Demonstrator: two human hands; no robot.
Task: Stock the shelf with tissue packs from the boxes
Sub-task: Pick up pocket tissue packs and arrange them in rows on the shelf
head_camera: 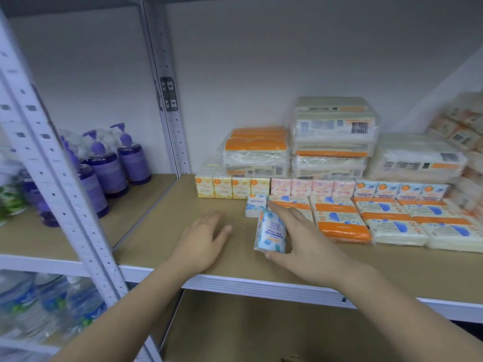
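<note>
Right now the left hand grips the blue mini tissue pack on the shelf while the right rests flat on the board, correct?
Hands swapped. In the head view the right hand grips the blue mini tissue pack on the shelf; the left hand rests flat on the board.

Held mini tissue pack (271, 231): white wrap, light-blue blotches, small orange mark, blue lettering.
Far row of small packs: yellow ones (232, 188) left, pink ones (313, 187) middle, white-blue with orange dots (402, 190) right.
Flat packs (339, 220) near right: cream, orange bands, blue blotches.
Stacked bundles (334, 137) at back: clear wrap, cream with orange strips, black barcode.
Shelf board (162, 226): tan; frame posts (52, 163) white, perforated.
Pump bottles (130, 158) far left: purple, lilac labels.
</note>
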